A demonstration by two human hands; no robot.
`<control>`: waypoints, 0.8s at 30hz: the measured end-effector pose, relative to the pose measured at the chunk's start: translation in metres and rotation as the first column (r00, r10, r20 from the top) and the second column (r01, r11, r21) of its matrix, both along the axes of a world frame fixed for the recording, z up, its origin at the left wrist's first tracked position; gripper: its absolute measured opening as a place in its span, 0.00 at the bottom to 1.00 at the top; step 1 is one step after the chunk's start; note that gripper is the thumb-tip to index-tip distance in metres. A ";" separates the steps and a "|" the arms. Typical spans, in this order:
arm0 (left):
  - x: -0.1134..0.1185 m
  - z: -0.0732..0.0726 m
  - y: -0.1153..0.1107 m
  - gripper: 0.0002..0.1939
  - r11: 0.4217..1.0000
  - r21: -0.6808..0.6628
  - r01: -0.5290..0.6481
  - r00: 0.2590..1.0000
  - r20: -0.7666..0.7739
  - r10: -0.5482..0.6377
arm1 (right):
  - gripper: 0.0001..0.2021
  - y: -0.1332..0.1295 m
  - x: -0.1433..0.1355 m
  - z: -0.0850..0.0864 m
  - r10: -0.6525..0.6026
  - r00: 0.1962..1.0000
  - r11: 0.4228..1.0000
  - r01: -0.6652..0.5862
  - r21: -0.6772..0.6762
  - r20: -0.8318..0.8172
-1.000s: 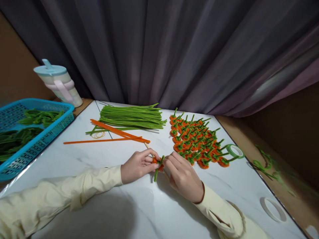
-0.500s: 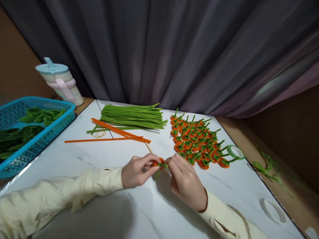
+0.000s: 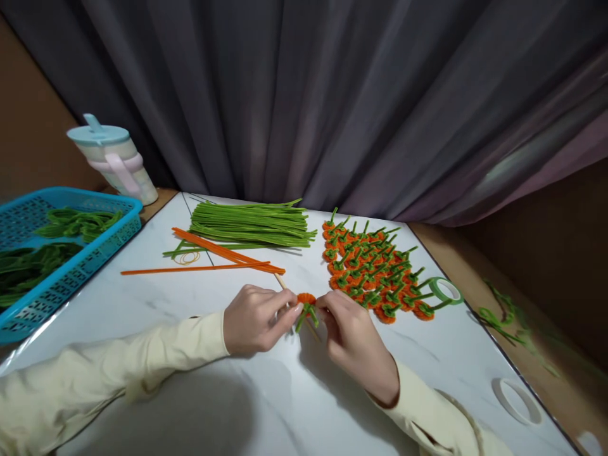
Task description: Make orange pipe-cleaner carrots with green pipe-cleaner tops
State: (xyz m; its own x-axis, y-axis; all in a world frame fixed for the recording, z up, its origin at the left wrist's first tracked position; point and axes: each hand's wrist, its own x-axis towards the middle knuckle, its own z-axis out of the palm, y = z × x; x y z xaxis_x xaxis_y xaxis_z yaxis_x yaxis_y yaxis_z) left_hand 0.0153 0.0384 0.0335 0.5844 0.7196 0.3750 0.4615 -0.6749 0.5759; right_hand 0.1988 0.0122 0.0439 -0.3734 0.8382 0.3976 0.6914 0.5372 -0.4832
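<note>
Between my hands is a small orange pipe-cleaner flower [image 3: 306, 297] with green stem ends [image 3: 306, 315] hanging below it. My left hand [image 3: 259, 318] pinches its left side between thumb and forefinger. From the right, my right hand [image 3: 354, 335] closes its fingertips on the flower's other edge. A thin wooden stick [image 3: 280, 280] lies on the table beneath, partly hidden by my left fingers. Just beyond it are orange pipe cleaners [image 3: 223, 249], and to the right stand rows of finished-looking orange flowers with green stems [image 3: 375, 269].
A bundle of green pipe cleaners [image 3: 249, 223] lies at the back. At left are a blue basket [image 3: 107, 229] of green pieces and a lidded tumbler [image 3: 111, 158]. Green tape [image 3: 445, 291] and a white tape roll [image 3: 517, 401] sit at right on the marbled table [image 3: 266, 405].
The flower has turned in my fingers, so its orange top now faces up and the green ends splay downward. My hands have parted slightly.
</note>
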 end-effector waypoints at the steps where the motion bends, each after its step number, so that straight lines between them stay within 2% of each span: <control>1: 0.001 0.004 -0.001 0.11 1.000 0.003 0.001 0.999 -0.040 -0.001 | 0.08 -0.002 -0.001 -0.001 0.012 1.000 0.999 -0.013 0.039 0.018; 5: 0.006 0.009 -0.006 0.15 1.000 -0.002 -0.016 0.979 -0.202 0.016 | 0.10 -0.008 -0.006 -0.007 0.045 0.990 0.980 -0.070 0.189 0.131; 9: 0.012 0.004 -0.007 0.15 0.998 0.038 -0.043 0.931 -0.362 0.054 | 0.11 -0.006 -0.008 -0.011 0.040 0.976 0.951 -0.103 0.293 0.215; 13: 0.014 -0.007 -0.005 0.10 0.994 0.095 -0.043 0.945 -0.320 0.072 | 0.11 -0.003 -0.007 -0.015 0.042 0.984 0.959 -0.088 0.268 0.170; 16: 0.014 -0.017 -0.004 0.08 0.969 0.244 -0.026 0.954 -0.284 0.097 | 0.10 0.000 -0.005 -0.015 0.064 0.997 0.988 -0.069 0.139 0.034; 19: 0.013 -0.023 -0.003 0.09 0.923 0.385 0.021 0.958 -0.272 0.092 | 0.09 0.003 -0.004 -0.011 0.044 0.988 0.995 -0.057 -0.079 -0.149; 21: 0.012 -0.025 -0.003 0.11 0.881 0.471 0.052 0.974 -0.220 0.060 | 0.09 0.005 -0.003 -0.008 0.000 0.976 0.964 -0.058 -0.261 -0.219; 24: 0.012 -0.027 -0.003 0.12 0.823 0.560 0.091 0.987 -0.160 0.000 | 0.08 0.007 -0.003 -0.005 -0.070 0.969 0.859 -0.062 -0.508 -0.236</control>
State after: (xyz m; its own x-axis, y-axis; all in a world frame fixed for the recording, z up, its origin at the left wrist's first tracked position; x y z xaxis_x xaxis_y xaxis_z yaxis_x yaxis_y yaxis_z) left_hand 0.0269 0.0349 0.0065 0.6917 0.3798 0.6143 0.4701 -0.8825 0.0162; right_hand 0.1955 0.0197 0.0392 -0.3190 0.9477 -0.0087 0.5219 0.1680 -0.8363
